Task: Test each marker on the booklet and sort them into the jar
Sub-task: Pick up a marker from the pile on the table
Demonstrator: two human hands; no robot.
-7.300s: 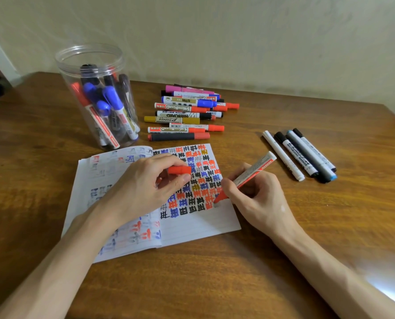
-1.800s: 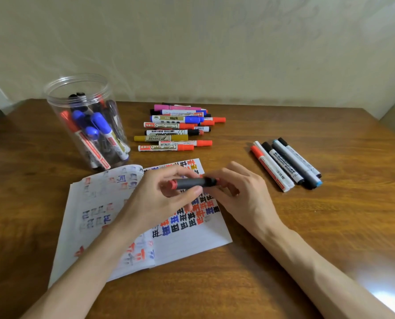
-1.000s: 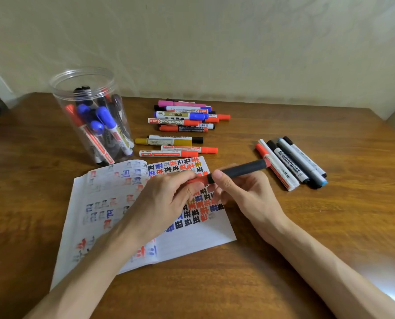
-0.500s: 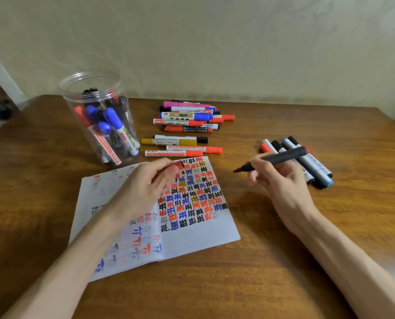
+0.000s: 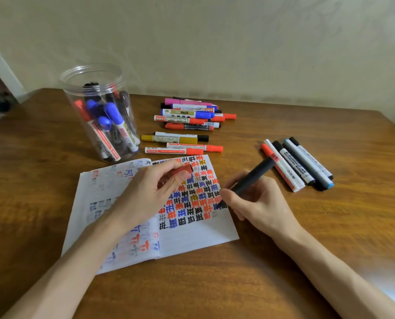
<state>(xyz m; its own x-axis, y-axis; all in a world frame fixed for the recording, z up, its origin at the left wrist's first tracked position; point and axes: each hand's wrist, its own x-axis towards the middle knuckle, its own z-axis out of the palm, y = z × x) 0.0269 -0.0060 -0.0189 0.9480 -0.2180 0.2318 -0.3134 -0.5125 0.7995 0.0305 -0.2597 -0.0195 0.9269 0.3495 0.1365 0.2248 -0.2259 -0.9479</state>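
An open booklet point(image 5: 191, 236) lies on the wooden table, its right page covered in red, blue, black and yellow test marks. My right hand point(image 5: 258, 203) grips an uncapped dark grey marker point(image 5: 254, 176) with its tip on the right edge of the marks. My left hand point(image 5: 150, 192) rests on the booklet and pinches the marker's red cap point(image 5: 182, 169). A clear plastic jar point(image 5: 99, 111) with several markers inside stands behind the booklet on the left.
A pile of several markers point(image 5: 187, 125) lies behind the booklet. A row of several markers point(image 5: 297, 164) lies to the right. The table point(image 5: 330, 226) meets a pale wall at the back.
The red cap came off the dark marker into my left hand. My right hand swung the marker out to the right, then brought its tip down onto the page.
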